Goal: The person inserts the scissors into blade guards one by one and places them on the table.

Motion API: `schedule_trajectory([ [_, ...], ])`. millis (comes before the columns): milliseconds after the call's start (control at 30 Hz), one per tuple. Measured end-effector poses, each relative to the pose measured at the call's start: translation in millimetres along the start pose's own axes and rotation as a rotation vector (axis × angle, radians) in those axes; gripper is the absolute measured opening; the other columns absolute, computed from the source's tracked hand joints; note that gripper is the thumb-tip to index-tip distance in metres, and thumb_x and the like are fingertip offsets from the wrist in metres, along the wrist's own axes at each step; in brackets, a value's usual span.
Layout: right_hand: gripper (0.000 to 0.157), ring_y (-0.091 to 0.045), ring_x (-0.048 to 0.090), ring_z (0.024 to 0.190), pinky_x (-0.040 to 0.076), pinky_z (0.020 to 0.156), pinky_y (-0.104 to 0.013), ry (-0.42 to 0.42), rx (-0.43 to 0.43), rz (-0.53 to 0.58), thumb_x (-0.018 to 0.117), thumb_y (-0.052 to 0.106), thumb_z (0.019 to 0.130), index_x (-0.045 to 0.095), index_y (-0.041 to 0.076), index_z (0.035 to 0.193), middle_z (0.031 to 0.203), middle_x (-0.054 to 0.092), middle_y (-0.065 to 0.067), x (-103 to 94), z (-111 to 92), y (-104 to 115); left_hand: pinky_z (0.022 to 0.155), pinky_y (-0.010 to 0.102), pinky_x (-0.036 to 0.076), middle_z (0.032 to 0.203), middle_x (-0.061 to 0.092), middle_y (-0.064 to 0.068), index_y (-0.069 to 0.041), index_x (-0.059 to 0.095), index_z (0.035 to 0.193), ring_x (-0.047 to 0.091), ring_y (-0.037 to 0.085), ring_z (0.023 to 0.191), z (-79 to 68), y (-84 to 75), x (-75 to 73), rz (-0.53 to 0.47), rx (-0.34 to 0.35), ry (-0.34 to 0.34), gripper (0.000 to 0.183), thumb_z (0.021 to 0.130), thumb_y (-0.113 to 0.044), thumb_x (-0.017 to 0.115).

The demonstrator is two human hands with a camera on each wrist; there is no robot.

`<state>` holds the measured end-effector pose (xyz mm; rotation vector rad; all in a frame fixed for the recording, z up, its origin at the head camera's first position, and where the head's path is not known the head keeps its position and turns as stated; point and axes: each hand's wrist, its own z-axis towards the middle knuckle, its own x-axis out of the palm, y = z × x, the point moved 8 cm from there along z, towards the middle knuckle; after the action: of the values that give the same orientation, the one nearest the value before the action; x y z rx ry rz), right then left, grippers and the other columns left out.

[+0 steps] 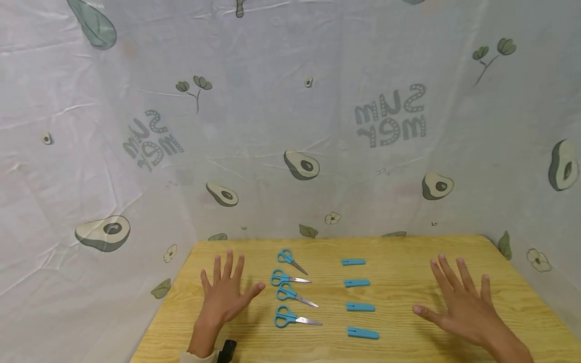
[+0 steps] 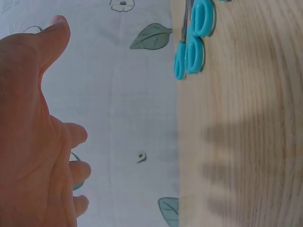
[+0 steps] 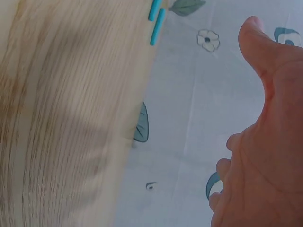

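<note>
Avocado-print sheeting (image 1: pixel 254 121) behind a wood-grain table (image 1: pixel 399 348). Cropped at the bottom of the head view: a beige sleeve (image 1: pixel 198 357) and a dark item (image 1: pixel 227 351) at the left wrist, too partial to identify. Mostly out of sight behind the palms in both wrist views: the lengths of the fingers. Held above the tabletop, backs to the head camera, pointing toward the far edge: left hand (image 1: pixel 227 297) and right hand (image 1: pixel 467 312), well apart. Spread wide with thumbs turned inward, both empty. Just beside the left thumb, four blue-handled scissors (image 1: pixel 285 316) in a column, blades pointing right or toward the near right; hard to tell whether the middle two touch. Farther right, between scissors and right hand, four slim blue caps (image 1: pixel 360 306) in a matching column.
</note>
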<state>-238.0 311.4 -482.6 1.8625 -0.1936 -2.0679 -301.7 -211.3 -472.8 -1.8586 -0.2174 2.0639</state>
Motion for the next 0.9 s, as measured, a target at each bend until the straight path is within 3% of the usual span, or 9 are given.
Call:
schedule_trajectory([
  [467,0.122,-0.030,-0.036,0.161,-0.031,0.113,-0.079,-0.065,-0.096,-0.037,0.076,0.060,0.094,-0.005,0.016,0.174,0.179,-0.020,-0.002,14.2,-5.8,20.5,0.120,0.087,-0.003,0.180,0.015,0.019,-0.016,0.030,0.171,0.003,0.054,0.165,-5.1,-8.0,0.4,0.002,0.035,-0.018,0.099,0.096,-0.073,0.062],
  [700,0.122,-0.022,-0.036,0.161,-0.027,0.115,-0.081,-0.086,-0.119,-0.038,0.077,0.061,0.093,-0.003,0.017,0.174,0.180,-0.019,0.001,21.2,-8.8,25.0,0.123,0.085,-0.004,0.181,0.010,0.014,-0.019,0.027,0.172,0.000,0.050,0.167,-7.3,-11.6,11.5,0.016,0.035,0.022,0.098,0.097,-0.073,0.061],
  [900,0.120,-0.036,-0.028,0.164,-0.019,0.116,-0.086,-0.059,-0.111,-0.009,0.077,0.059,0.094,-0.002,0.019,0.175,0.180,-0.019,0.003,25.9,-8.8,28.2,0.124,0.084,-0.002,0.181,0.012,0.014,-0.019,0.029,0.171,0.002,0.049,0.167,-11.2,-17.8,17.6,0.018,0.043,0.038,0.098,0.097,-0.074,0.061],
])
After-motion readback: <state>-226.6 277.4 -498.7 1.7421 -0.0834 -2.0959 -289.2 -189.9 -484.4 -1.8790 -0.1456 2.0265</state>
